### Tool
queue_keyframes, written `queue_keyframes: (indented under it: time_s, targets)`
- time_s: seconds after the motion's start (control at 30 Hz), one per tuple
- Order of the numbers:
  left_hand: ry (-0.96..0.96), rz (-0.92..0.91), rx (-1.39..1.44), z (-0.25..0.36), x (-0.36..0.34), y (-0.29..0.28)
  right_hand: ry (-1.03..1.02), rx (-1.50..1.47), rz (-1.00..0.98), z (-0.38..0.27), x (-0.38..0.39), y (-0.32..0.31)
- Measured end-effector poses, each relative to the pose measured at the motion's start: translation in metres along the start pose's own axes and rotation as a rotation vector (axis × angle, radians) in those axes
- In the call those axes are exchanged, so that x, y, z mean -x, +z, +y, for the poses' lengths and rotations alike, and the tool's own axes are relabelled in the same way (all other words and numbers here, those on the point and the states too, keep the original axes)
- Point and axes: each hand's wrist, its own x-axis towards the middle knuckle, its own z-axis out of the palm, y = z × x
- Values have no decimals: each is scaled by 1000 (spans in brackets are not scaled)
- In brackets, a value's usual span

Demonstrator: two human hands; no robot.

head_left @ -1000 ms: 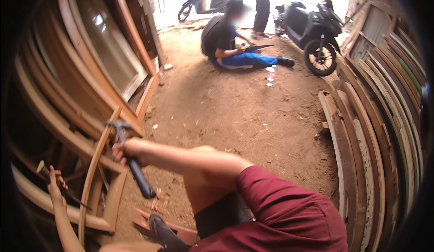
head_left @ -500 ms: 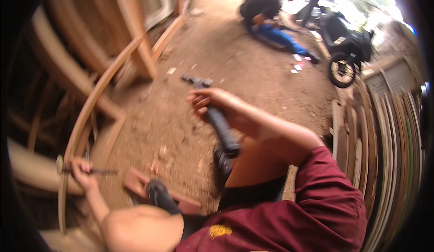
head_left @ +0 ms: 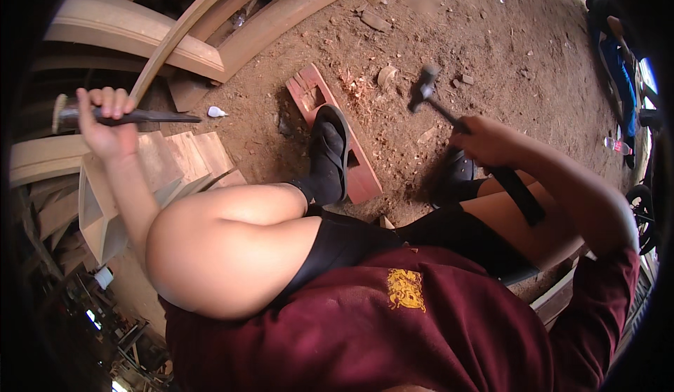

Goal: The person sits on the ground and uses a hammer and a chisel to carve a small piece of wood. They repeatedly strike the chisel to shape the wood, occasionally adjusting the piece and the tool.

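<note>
My left hand is closed round a chisel; its dark blade points right and its pale-topped butt sticks out on the left. In my right hand, gripped partway along the handle, is a hammer. Its metal head hangs over the dirt floor, and the black grip end reaches back over my right thigh. Between the two tools lies a reddish wooden block with rectangular slots cut in it. My left foot in a dark sandal rests on that block. Neither tool touches it.
Wood shavings are scattered beside the block on the dirt floor. Curved wooden frames stand at the upper left, with cut boards below them. A small white bottle lies near the chisel tip. Someone in blue trousers is at the right edge.
The view has swung down and left, so the reddish block now sits near the middle and the other person at the right edge. Both hands keep hold of the chisel and the hammer.
</note>
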Motion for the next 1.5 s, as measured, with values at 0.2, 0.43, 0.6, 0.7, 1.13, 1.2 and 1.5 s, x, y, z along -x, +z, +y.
queue_keyframes:
  time_s: [0.2, 0.43, 0.6, 0.7, 1.13, 1.2, 1.5]
  targets:
    - [60, -121, -179, 88, -4, 14, -307, 473, -476, 6, -94, 93]
    - [57, -223, -48, 90, 29, 29, -394, 345, -581, -14, -167, 175]
    - [77, -131, -50, 89, 41, 29, -301, 120, -430, -18, -189, 153]
    - [96, -33, -49, 90, 44, 27, -405, -1, -306, -10, -181, 116]
    - [-26, -294, -113, 29, 9, 98, 122, -593, 3, 12, -215, 128]
    - [-23, -379, -53, 21, 1, 113, 12, -332, -72, 22, -214, 134]
    - [-66, -708, 166, 10, -35, 147, 92, 712, -444, 69, -191, 87]
